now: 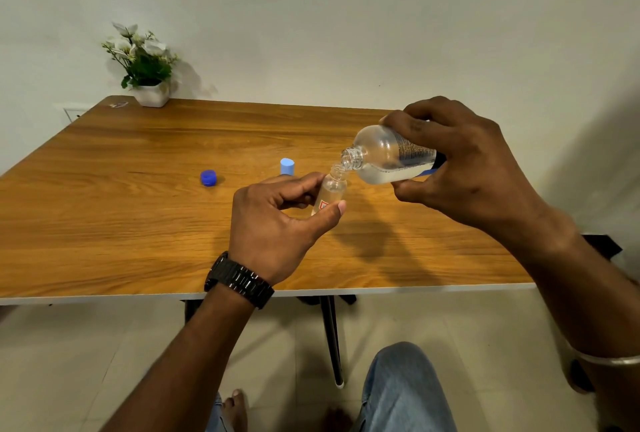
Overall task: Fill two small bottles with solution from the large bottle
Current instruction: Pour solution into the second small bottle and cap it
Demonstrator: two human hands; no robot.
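Note:
My left hand (277, 220) holds a small clear bottle (331, 189) upright above the wooden table (138, 224), pinched between thumb and fingers; its neck is uncapped and it has a red-marked label. My right hand (464, 168) grips the large clear bottle (388, 154), tipped nearly level with its open mouth right over the small bottle's neck. Clear liquid lies along the large bottle's lower side. A light blue cap (287, 166), possibly on a second small bottle, shows just behind my left hand; what is under it is hidden.
A dark blue cap (208, 178) lies on the table left of my hands. A white pot with a flowering plant (145, 64) stands at the far left corner against the wall. Table legs and my knee (401, 383) are below the near edge.

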